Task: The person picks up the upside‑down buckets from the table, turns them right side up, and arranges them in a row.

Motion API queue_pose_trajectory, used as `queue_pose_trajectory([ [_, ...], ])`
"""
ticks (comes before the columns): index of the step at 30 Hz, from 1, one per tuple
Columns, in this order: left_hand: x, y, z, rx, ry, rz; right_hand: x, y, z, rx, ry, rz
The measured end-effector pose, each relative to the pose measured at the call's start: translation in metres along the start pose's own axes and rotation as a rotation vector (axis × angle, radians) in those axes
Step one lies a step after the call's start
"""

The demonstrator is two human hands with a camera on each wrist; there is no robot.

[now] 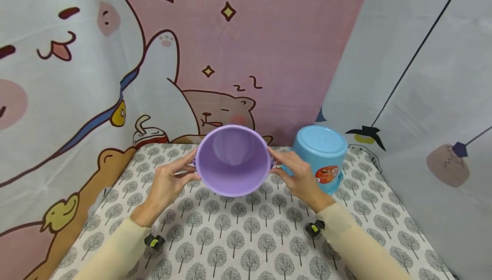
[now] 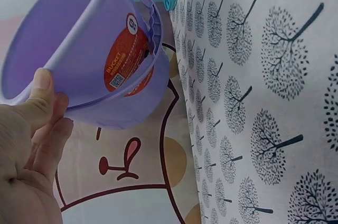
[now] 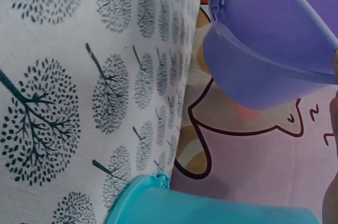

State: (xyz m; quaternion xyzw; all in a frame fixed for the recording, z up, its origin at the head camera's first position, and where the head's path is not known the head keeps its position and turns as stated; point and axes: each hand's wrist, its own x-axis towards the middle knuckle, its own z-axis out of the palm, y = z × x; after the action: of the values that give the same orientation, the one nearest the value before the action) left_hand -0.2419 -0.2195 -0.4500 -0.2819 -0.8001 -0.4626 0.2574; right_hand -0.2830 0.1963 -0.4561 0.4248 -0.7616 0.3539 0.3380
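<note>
A purple bucket [image 1: 233, 160] is held up above the table, tilted so its open mouth faces the head camera and shows a bare inside. My left hand [image 1: 169, 184] grips its rim at the left side, thumb on the rim and fingers behind, as the left wrist view shows. My right hand [image 1: 297, 175] holds the opposite side of the rim; in the right wrist view only a sliver of that hand is seen. The bucket's handle [image 2: 153, 31] hangs down against its outer wall, near a red label [image 2: 124, 55].
A light blue bucket [image 1: 320, 156] stands upside down on the table at the back right, just beyond my right hand. The table is covered by a tree-patterned cloth [image 1: 234, 241]. Cartoon-printed curtains [image 1: 269, 49] close off the back and sides.
</note>
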Motion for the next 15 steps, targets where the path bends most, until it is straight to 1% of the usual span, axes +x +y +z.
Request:
queue_pose_trajectory([
  [3, 0.0, 0.002, 0.0, -0.026, 0.001, -0.005, 0.002, -0.001, -0.003, 0.027, 0.003, -0.013],
  [8, 0.0, 0.006, -0.001, -0.066, -0.015, -0.05, 0.006, -0.004, -0.009, 0.082, -0.012, -0.013],
  [15, 0.0, 0.01, -0.003, -0.049, -0.035, -0.111, 0.009, -0.009, -0.015, 0.127, -0.041, 0.028],
])
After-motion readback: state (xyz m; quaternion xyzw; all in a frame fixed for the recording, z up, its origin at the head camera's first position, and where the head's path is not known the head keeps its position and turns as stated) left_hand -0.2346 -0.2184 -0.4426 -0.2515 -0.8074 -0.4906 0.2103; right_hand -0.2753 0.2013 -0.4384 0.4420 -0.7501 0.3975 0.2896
